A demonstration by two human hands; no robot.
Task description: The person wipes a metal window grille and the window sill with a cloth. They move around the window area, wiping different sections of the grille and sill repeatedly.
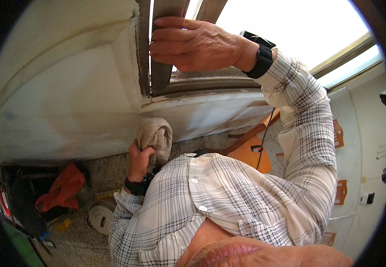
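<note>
At the lower left of centre, my left hand grips a bunched beige towel, thumb laid over its near side. The towel is close to the stained white wall, and I cannot tell if they touch. My right hand is raised to the window, fingers close together across the upright of a dark brown window frame. Its fingertips reach the upright's left edge, and the thumb is hidden. Black bands circle both wrists, and a black device is strapped to the right one.
Under my right arm stands an orange wooden chair, a dark cord hanging before it. A red cloth lies over dark items at the left. A round lidded container sits on the speckled floor. Bright light fills the window pane.
</note>
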